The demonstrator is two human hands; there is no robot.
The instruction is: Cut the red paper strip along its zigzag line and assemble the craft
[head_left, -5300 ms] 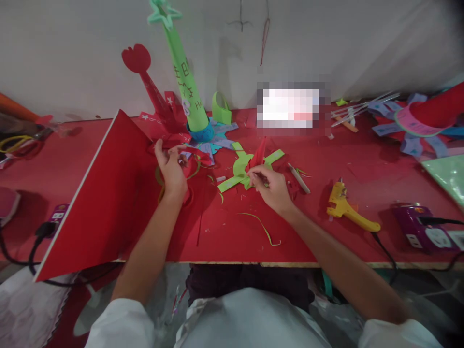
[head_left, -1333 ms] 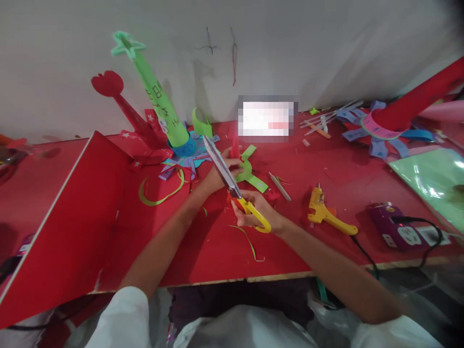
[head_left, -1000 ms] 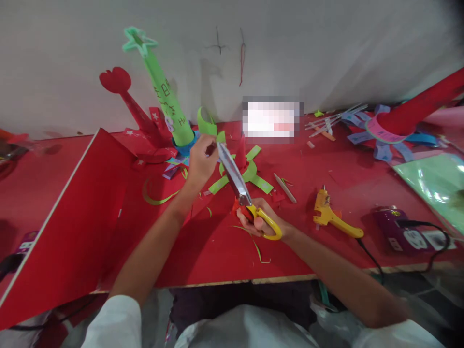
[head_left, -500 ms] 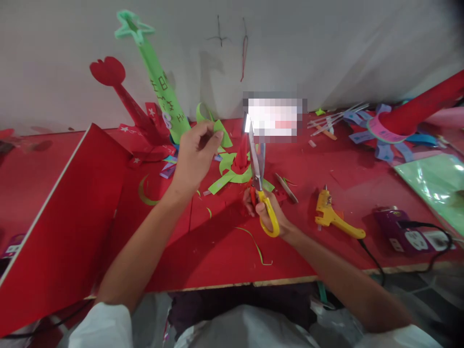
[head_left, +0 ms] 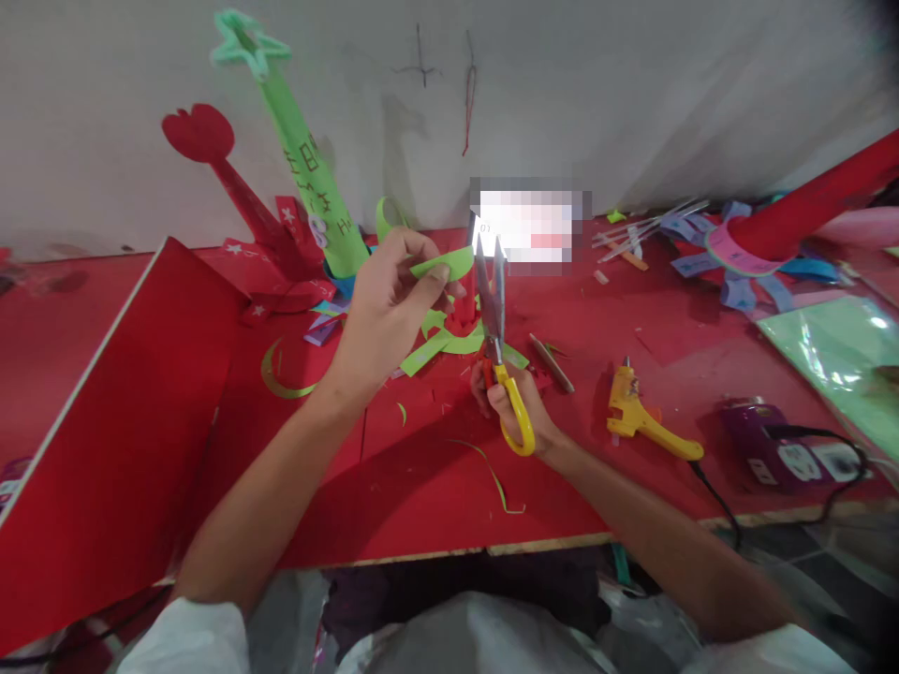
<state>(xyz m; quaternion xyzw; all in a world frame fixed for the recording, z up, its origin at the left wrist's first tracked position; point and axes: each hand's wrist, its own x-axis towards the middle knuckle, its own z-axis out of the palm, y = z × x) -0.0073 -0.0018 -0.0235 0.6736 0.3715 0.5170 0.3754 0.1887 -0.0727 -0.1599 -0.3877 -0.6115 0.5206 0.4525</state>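
Note:
Between the thumb and fingers of my left hand (head_left: 393,300) is a green paper strip (head_left: 449,263), its free end pointing right towards the blades. My right hand (head_left: 523,402) grips a pair of scissors (head_left: 515,412) with yellow and red handles; the blades point up and are spread apart, just right of the strip. Behind the hands, a red paper piece (head_left: 462,314) stands upright on green paper strips (head_left: 446,344) that fan out over the table. A curled green strip (head_left: 389,215) shows behind my left hand.
On the red table (head_left: 421,505) lie a yellow glue gun (head_left: 642,417), a purple power strip (head_left: 779,449) and thin green scraps (head_left: 495,473). A red board (head_left: 133,421) leans at left. Behind stand a green paper tower (head_left: 309,178) and a red paper flower (head_left: 231,178). A red tube (head_left: 829,197) rises at right.
My left hand has moved right and turned, bringing the green strip from hanging downward to nearly level beside the blades. The scissors' blades have spread wider.

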